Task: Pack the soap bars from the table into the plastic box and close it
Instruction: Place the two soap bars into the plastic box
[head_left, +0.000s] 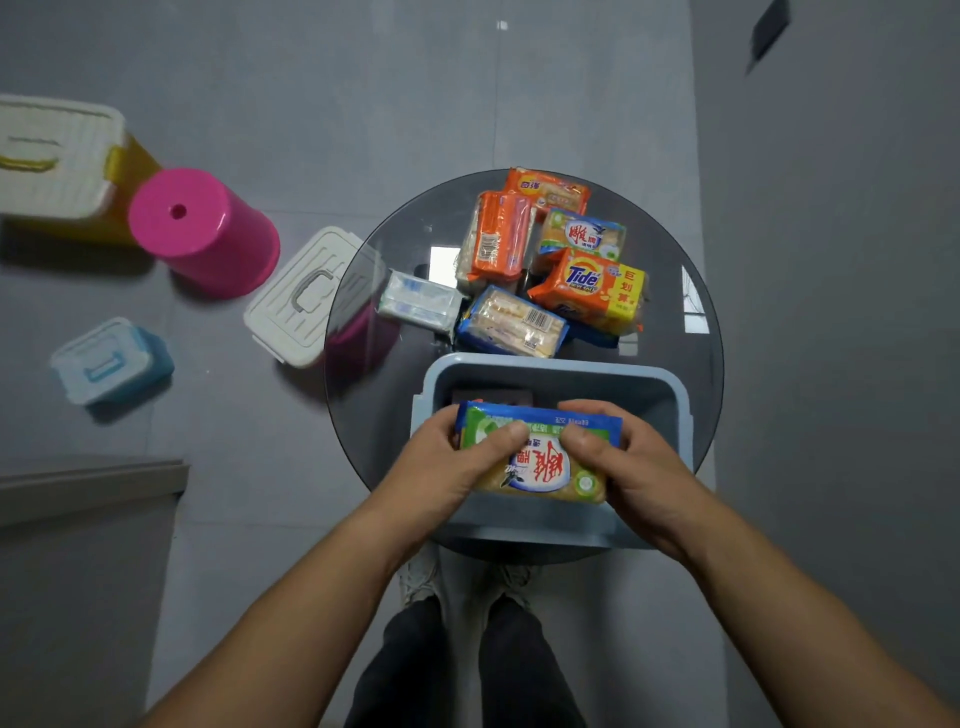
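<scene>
While both hands grip a soap pack (537, 457), the plastic box (670, 410) stays open.

The round glass table (374, 291) carries a heap of soap packs (540, 270) and an open grey-blue box (675, 410).

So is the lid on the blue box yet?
No, the blue box is open on top while both hands hold a soap pack over it.

Held soap pack (537, 457): blue top band, green strip, yellow body w/ white oval + red characters; open plastic box (675, 405) pale blue-grey, round glass table (395, 249) dark smoky grey. Pile: Tide soap pack (592, 288) orange/yellow w/ blue logo, tall soap pack (496, 239) orange w/ white barcode, blue-edged barcode soap pack (511, 322), white-blue soap pack (418, 301). Floor: upturned plastic stool (202, 228) hot pink, ribbed box lid (306, 296) white w/ grey handle, small lidded box (111, 364) light blue.
</scene>
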